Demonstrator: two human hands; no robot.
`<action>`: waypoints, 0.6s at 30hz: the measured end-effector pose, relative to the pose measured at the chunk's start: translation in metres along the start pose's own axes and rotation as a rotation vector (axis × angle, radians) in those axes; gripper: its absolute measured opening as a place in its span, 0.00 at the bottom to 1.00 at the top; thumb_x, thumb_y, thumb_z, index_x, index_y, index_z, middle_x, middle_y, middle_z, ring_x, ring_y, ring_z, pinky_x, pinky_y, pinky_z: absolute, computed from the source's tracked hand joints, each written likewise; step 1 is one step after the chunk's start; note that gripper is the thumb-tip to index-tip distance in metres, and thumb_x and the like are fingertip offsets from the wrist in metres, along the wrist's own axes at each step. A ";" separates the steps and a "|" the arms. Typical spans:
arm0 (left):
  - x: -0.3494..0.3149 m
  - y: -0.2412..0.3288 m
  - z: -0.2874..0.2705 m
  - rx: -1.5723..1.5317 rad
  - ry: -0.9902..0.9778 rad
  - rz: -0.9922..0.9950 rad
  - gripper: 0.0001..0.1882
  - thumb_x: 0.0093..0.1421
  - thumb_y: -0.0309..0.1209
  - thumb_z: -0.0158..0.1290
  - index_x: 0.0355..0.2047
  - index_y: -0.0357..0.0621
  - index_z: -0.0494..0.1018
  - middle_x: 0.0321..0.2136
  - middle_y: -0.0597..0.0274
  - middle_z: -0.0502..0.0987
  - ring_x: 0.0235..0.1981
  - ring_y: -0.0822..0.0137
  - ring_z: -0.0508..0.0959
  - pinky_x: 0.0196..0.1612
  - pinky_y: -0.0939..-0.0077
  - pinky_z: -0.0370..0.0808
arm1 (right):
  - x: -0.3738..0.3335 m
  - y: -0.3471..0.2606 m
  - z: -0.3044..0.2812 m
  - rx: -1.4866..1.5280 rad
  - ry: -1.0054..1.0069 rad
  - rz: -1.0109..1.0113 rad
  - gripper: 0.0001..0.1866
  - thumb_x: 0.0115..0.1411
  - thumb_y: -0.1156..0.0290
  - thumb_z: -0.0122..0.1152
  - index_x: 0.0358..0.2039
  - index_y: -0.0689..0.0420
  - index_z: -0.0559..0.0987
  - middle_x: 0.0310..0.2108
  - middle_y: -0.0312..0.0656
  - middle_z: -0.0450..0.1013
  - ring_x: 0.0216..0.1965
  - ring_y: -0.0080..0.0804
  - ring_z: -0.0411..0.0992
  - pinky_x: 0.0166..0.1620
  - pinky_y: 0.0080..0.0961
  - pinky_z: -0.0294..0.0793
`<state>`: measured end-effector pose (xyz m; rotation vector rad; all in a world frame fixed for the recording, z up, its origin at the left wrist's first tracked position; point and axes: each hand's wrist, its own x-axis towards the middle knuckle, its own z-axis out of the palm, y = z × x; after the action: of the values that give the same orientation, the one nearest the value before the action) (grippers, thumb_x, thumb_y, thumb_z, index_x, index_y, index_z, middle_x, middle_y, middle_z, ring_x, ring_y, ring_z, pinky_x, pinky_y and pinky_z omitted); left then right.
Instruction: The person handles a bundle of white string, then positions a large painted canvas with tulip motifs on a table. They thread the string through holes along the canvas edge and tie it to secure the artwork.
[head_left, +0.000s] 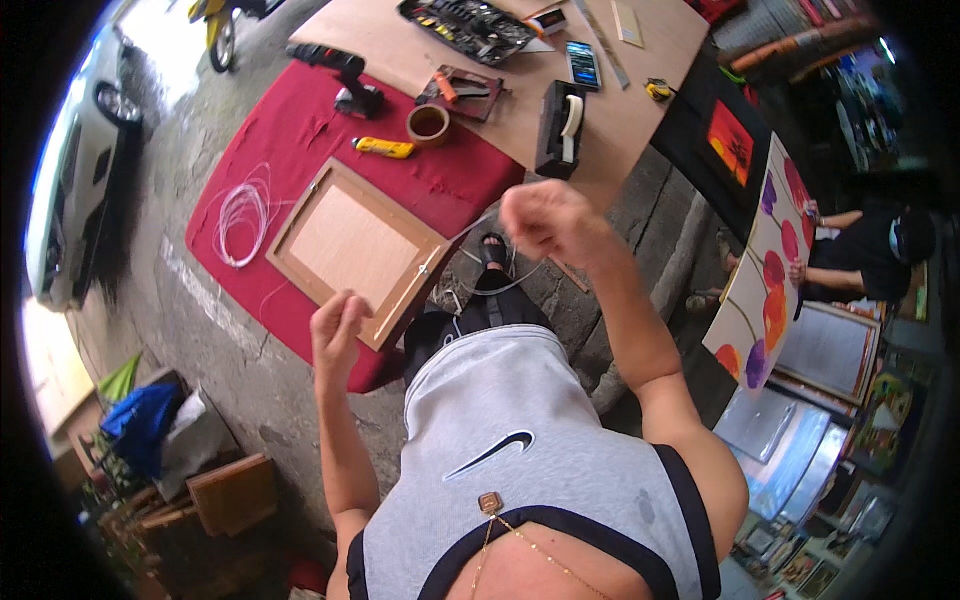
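Note:
A wooden picture frame [360, 250] lies back side up on a red-covered table [235, 170], with small metal hangers on two opposite sides. Raised beyond the frame's right corner, my right hand [555, 222] is closed in a pinch on a thin clear cord [472, 228] that runs back toward the frame. My left hand [338, 328] is by the frame's near edge, its fingers curled together; what they hold, if anything, is hidden. Left of the frame lies a loose coil of clear line [247, 220].
A cordless drill [345, 80], a yellow cutter [383, 148], a roll of tape [428, 124] and a tape dispenser [562, 130] lie beyond the frame. Farther back are a tool tray [468, 28] and a phone [582, 64]. At right, another person [850, 255] holds a flower painting [765, 290].

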<state>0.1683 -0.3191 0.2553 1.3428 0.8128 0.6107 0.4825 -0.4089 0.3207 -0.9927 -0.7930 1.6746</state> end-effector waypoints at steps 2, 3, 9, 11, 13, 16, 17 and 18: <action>0.001 0.002 -0.016 -0.074 0.087 -0.037 0.10 0.64 0.31 0.46 0.34 0.36 0.71 0.25 0.69 0.72 0.24 0.82 0.67 0.27 0.87 0.63 | -0.020 -0.009 -0.025 0.264 -0.078 -0.193 0.18 0.64 0.56 0.46 0.32 0.58 0.76 0.13 0.26 0.54 0.12 0.11 0.48 0.14 0.15 0.46; 0.002 0.001 -0.022 -0.105 0.113 -0.036 0.09 0.63 0.32 0.47 0.37 0.37 0.70 0.26 0.69 0.72 0.24 0.81 0.66 0.27 0.87 0.64 | -0.029 -0.016 -0.031 0.326 -0.058 -0.255 0.19 0.65 0.55 0.44 0.34 0.58 0.75 0.13 0.25 0.51 0.11 0.11 0.46 0.14 0.14 0.46; 0.030 -0.010 0.000 -0.295 -0.091 0.167 0.10 0.64 0.38 0.47 0.37 0.45 0.68 0.34 0.64 0.72 0.27 0.80 0.70 0.21 0.92 0.59 | -0.061 -0.059 -0.046 0.523 -0.100 -0.503 0.20 0.66 0.54 0.40 0.47 0.54 0.72 0.13 0.23 0.46 0.12 0.11 0.42 0.16 0.13 0.43; 0.043 0.007 0.065 -0.246 0.020 0.175 0.11 0.65 0.39 0.43 0.37 0.45 0.67 0.41 0.60 0.72 0.29 0.79 0.71 0.20 0.94 0.58 | -0.069 -0.064 -0.045 0.594 -0.022 -0.532 0.19 0.66 0.53 0.40 0.48 0.51 0.72 0.14 0.24 0.46 0.12 0.11 0.42 0.16 0.13 0.43; 0.067 0.022 0.150 -0.070 0.052 0.179 0.14 0.67 0.41 0.38 0.41 0.45 0.66 0.54 0.55 0.67 0.33 0.77 0.73 0.20 0.94 0.59 | -0.075 -0.062 -0.048 0.643 0.005 -0.561 0.18 0.66 0.53 0.41 0.48 0.48 0.71 0.14 0.24 0.47 0.13 0.11 0.43 0.16 0.13 0.43; 0.086 0.010 0.249 -0.231 -0.358 0.034 0.14 0.67 0.39 0.37 0.40 0.42 0.64 0.46 0.52 0.72 0.27 0.72 0.73 0.22 0.84 0.65 | -0.085 -0.065 -0.068 0.670 0.039 -0.638 0.17 0.65 0.53 0.43 0.48 0.47 0.70 0.15 0.25 0.48 0.13 0.13 0.43 0.16 0.13 0.42; 0.087 0.011 0.280 -0.230 -0.421 0.040 0.14 0.67 0.41 0.38 0.36 0.43 0.64 0.35 0.55 0.75 0.20 0.74 0.70 0.21 0.83 0.65 | -0.095 -0.071 -0.081 0.683 0.119 -0.658 0.16 0.65 0.53 0.43 0.47 0.47 0.70 0.15 0.25 0.48 0.13 0.13 0.43 0.16 0.13 0.42; 0.083 0.018 0.309 -0.351 -0.510 -0.046 0.15 0.67 0.42 0.39 0.31 0.44 0.62 0.26 0.59 0.73 0.18 0.73 0.69 0.19 0.83 0.64 | -0.107 -0.078 -0.095 0.698 0.200 -0.676 0.16 0.65 0.53 0.43 0.46 0.47 0.70 0.15 0.25 0.48 0.13 0.13 0.43 0.16 0.13 0.42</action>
<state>0.4667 -0.4361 0.2700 1.0834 0.3021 0.3298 0.6179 -0.4839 0.3711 -0.3275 -0.3012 1.0975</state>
